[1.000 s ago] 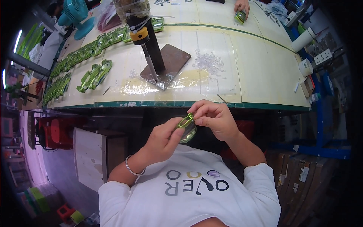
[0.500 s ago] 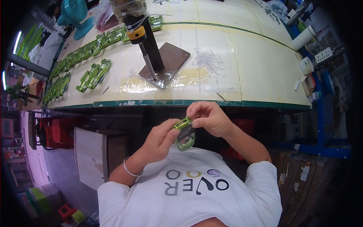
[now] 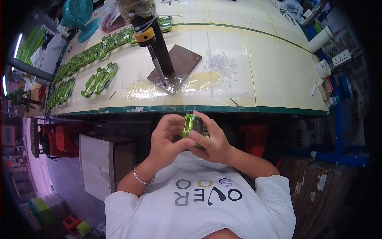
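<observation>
Bright, sharp centre; dark fisheye rim

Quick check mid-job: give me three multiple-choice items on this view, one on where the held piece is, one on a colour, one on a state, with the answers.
1. Where is the green part?
A. On the metal plate
B. Between both hands, below the table edge
C. Beside the fan

2. What colour is the fan?
A. Teal
B. Red
C. White

3. How is the left hand engaged?
A. Flat on the table
B. Hanging free
C. Fingers on the green part

Answers: 
1 B, the left hand and right hand grip it near the chest, short of the table. 
2 A, its blades and base are teal. 
3 C, its fingertips meet the part from the left.
</observation>
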### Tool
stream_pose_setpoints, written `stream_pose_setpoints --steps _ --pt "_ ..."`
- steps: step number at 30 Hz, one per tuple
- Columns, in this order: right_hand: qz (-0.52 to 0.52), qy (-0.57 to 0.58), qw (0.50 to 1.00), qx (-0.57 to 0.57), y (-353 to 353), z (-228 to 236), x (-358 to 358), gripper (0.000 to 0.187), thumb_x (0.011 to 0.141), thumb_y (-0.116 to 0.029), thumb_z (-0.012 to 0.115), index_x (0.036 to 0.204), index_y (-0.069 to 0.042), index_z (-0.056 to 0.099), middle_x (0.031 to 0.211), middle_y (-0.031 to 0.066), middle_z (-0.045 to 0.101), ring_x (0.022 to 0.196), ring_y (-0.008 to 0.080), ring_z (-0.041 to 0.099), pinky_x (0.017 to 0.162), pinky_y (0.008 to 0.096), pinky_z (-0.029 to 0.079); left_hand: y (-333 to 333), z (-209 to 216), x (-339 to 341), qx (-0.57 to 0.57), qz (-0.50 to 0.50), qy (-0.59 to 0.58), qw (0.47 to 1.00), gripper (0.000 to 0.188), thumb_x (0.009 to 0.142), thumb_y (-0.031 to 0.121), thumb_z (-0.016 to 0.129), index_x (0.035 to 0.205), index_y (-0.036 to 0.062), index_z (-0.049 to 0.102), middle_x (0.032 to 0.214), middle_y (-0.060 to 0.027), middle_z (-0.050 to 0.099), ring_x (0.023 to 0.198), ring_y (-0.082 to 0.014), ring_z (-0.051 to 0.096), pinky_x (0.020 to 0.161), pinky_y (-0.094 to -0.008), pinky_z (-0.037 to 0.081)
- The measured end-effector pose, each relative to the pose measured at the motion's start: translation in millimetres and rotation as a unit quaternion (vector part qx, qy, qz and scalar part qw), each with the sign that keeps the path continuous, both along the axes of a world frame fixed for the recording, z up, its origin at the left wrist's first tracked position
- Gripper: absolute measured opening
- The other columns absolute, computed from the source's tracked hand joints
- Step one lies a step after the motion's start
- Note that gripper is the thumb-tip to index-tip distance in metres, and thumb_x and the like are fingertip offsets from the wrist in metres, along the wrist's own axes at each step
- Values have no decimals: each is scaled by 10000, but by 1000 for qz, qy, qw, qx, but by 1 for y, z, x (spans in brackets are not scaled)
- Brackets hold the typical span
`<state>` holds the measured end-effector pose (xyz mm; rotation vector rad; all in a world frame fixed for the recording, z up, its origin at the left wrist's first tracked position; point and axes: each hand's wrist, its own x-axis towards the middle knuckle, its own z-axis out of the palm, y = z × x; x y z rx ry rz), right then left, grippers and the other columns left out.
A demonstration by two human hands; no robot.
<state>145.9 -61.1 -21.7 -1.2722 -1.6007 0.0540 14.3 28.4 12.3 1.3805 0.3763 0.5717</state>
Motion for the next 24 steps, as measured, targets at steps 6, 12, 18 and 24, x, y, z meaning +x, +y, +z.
stream_pose_setpoints --steps 6,12,18,24 --pt "96 85 992 4 2 -3 -3 550 662 -107 659 1157 -161 425 1132 248 404 916 346 509 729 361 452 26 -22 1 318 1 -6 948 711 554 437 738 1073 63 428 1023 -72 404 909 -139 418 805 -271 348" --pt "248 676 674 -166 9 1 -18 595 755 -115 514 1268 -130 213 1148 201 414 910 268 522 738 322 460 18 -36 3 -134 -13 -18 991 823 535 479 733 1115 61 327 1025 -53 431 908 -123 457 753 -234 401" --pt "233 838 475 -133 54 1 -17 458 846 -185 381 1263 -164 193 1038 201 485 839 287 544 736 372 475 33 -39 9 -243 23 -15 970 1230 352 358 832 1303 69 106 1083 -22 442 844 -63 517 697 -159 440" --pt "208 828 496 -159 76 14 -18 440 854 -316 282 1163 -14 361 979 196 537 807 253 564 748 349 467 54 -27 15 -199 39 -6 979 1186 350 477 795 1241 37 148 1092 -64 447 964 -141 518 821 -263 449"
